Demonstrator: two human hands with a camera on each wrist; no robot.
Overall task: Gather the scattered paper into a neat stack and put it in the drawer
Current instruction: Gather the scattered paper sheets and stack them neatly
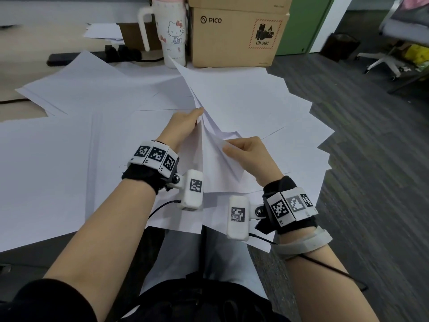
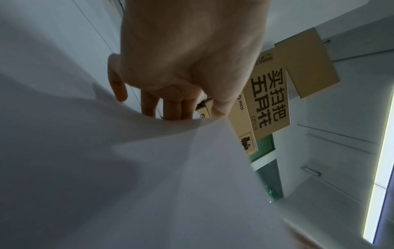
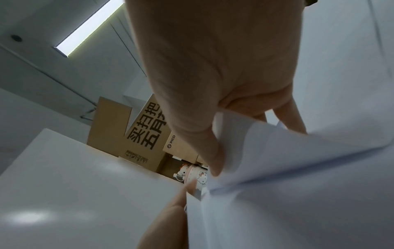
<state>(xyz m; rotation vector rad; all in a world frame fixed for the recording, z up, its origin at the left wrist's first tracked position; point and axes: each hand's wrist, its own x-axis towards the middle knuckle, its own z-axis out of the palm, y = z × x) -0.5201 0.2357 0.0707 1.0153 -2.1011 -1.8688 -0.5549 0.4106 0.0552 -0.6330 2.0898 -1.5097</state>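
Many white paper sheets (image 1: 69, 145) lie fanned and overlapping across the desk. A bunch of lifted sheets (image 1: 222, 98) rises from the middle, tilted up toward the back. My left hand (image 1: 185, 123) grips this bunch along its left edge, thumb on top. In the left wrist view my left hand (image 2: 181, 107) has its fingers behind the lifted paper (image 2: 149, 168). My right hand (image 1: 243, 151) pinches the near edge of the same bunch. The right wrist view shows my right hand (image 3: 217, 165) with the thumb pressed on the paper (image 3: 287, 176). No drawer is in view.
A white Hello Kitty tumbler (image 1: 173, 31) and a brown PICO cardboard box (image 1: 236, 36) stand at the desk's back. A black power strip (image 1: 92, 58) lies behind the sheets. Grey carpet (image 1: 371, 159) and an office chair (image 1: 394, 43) are on the right.
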